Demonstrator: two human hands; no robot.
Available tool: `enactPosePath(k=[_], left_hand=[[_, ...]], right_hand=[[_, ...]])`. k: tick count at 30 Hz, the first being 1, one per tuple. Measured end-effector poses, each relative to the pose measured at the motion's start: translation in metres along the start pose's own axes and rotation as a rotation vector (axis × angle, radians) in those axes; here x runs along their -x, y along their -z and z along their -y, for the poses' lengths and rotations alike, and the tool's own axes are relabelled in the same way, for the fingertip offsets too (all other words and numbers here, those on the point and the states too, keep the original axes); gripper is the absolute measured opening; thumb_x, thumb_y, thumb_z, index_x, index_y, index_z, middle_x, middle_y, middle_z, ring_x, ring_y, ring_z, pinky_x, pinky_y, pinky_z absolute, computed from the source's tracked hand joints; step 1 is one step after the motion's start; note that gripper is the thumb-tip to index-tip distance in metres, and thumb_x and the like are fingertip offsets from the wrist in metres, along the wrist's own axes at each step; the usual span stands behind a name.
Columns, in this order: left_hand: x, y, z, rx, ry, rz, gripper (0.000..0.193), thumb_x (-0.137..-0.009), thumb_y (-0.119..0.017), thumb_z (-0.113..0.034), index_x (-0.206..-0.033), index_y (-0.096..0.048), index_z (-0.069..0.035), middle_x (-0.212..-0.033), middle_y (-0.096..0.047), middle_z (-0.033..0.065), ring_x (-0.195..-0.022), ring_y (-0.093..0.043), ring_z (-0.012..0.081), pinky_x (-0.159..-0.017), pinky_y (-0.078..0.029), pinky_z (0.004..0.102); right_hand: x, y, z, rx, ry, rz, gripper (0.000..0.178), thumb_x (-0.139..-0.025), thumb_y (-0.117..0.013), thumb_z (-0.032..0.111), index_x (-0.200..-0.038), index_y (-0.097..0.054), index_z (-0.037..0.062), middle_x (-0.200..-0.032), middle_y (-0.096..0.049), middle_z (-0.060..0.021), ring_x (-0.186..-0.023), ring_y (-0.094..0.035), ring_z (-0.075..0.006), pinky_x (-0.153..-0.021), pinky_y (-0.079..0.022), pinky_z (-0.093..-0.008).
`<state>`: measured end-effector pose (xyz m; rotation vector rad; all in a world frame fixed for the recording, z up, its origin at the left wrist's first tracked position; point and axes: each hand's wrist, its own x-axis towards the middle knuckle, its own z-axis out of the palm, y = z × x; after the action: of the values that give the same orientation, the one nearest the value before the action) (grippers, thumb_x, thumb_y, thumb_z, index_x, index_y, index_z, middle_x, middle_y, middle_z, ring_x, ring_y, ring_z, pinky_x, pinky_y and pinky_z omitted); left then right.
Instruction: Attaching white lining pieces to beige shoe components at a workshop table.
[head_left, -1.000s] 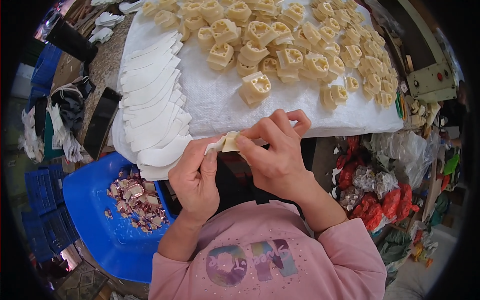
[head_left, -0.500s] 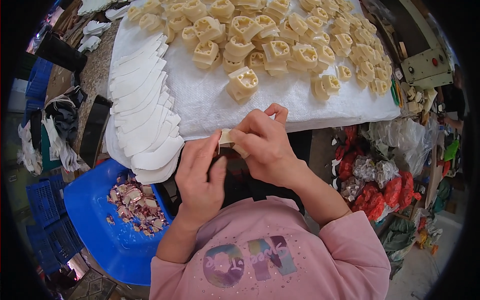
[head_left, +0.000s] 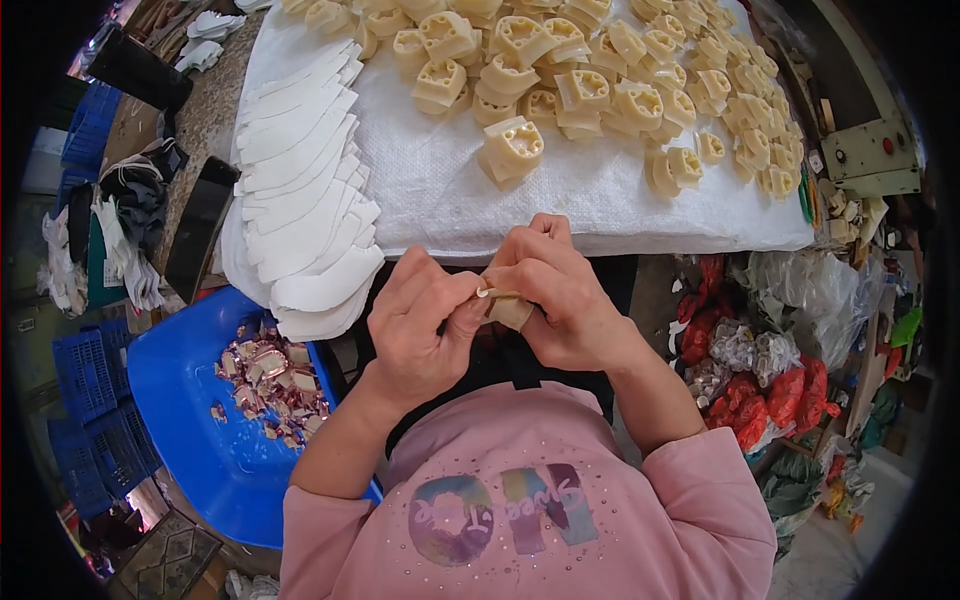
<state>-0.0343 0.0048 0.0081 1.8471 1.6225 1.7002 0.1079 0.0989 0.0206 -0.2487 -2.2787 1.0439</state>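
Note:
Just off the table's near edge, my two hands meet around a small cream-coloured moulded piece (head_left: pixel 511 311). My right hand (head_left: pixel 562 297) is closed on it from the right, its fingers covering much of the piece. My left hand (head_left: pixel 422 322) pinches at its left end, where a thin pale edge shows between finger and thumb. Beyond the hands, a similar cream moulded block (head_left: pixel 511 152) with holes in its top stands apart at the front of a big heap of such blocks (head_left: pixel 585 92). Overlapping white curved flat pieces (head_left: pixel 305 205) lie in a fanned row at the left.
White woven sheeting (head_left: pixel 430 205) covers the table. At lower left stands a blue basin (head_left: pixel 215 470) holding shiny purple and cream bits (head_left: pixel 268 380). Red and clear plastic bags (head_left: pixel 770 380) are piled at right. A dark flat panel (head_left: pixel 202 230) leans by the table's left side.
My left hand has moved right and closed its finger and thumb on the piece's left end. The piece has tilted in my right hand. The whole view has shifted slightly.

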Motion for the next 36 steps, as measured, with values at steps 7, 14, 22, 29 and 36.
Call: enactPosePath(k=[7,14,22,29,36], left_hand=[[0.001,0.002,0.001,0.012,-0.049,0.049,0.015,-0.072,-0.072,-0.005,-0.069,-0.057,-0.002,-0.058,-0.045,0.0054,-0.051,-0.04,0.0214,-0.047,-0.033,0.0312],[0.005,0.012,-0.004,-0.137,-0.022,-0.063,0.019,-0.062,-0.071,0.006,-0.076,-0.062,-0.004,-0.07,-0.049,0.0039,-0.069,-0.048,0.023,-0.062,-0.04,0.0311],[0.01,0.019,0.004,0.0,0.049,-0.224,0.024,-0.066,-0.066,0.012,-0.081,-0.062,-0.006,-0.076,-0.049,0.0052,-0.071,-0.046,0.022,-0.064,-0.04,0.0304],[0.016,0.004,-0.004,0.282,0.039,-0.078,0.019,-0.072,-0.062,0.011,-0.086,-0.057,-0.002,-0.094,-0.059,0.0158,-0.086,-0.062,0.0305,-0.069,-0.05,0.0357],[0.01,0.001,0.0,-0.182,-0.224,0.05,0.02,-0.063,-0.064,0.005,-0.082,-0.057,0.001,-0.088,-0.057,0.0133,-0.071,-0.056,0.0253,-0.055,-0.041,0.0329]], right_hand=[[0.004,-0.006,-0.001,0.006,0.028,0.077,0.032,-0.057,-0.06,-0.009,-0.083,-0.056,0.0084,-0.079,-0.049,-0.004,-0.077,-0.046,-0.0215,-0.073,-0.027,-0.0357],[-0.001,-0.009,-0.007,0.266,0.137,-0.094,0.035,-0.062,-0.073,0.006,-0.095,-0.059,0.0092,-0.089,-0.057,-0.0035,-0.086,-0.048,-0.0207,-0.079,-0.03,-0.0391],[0.016,-0.011,0.001,-0.419,-0.32,-0.237,0.022,-0.083,-0.065,0.012,-0.102,-0.057,0.0035,-0.101,-0.06,-0.0103,-0.079,-0.057,-0.0138,-0.072,-0.046,-0.025],[0.019,-0.03,0.018,-0.986,-0.62,-0.495,0.023,-0.095,-0.049,0.022,-0.107,-0.051,0.0028,-0.097,-0.061,-0.0084,-0.085,-0.061,-0.0124,-0.07,-0.049,-0.0247],[0.028,-0.024,0.016,-1.013,-0.722,-0.449,0.018,-0.094,-0.05,0.017,-0.101,-0.056,0.0017,-0.099,-0.063,-0.008,-0.085,-0.061,-0.01,-0.063,-0.047,-0.0224]])
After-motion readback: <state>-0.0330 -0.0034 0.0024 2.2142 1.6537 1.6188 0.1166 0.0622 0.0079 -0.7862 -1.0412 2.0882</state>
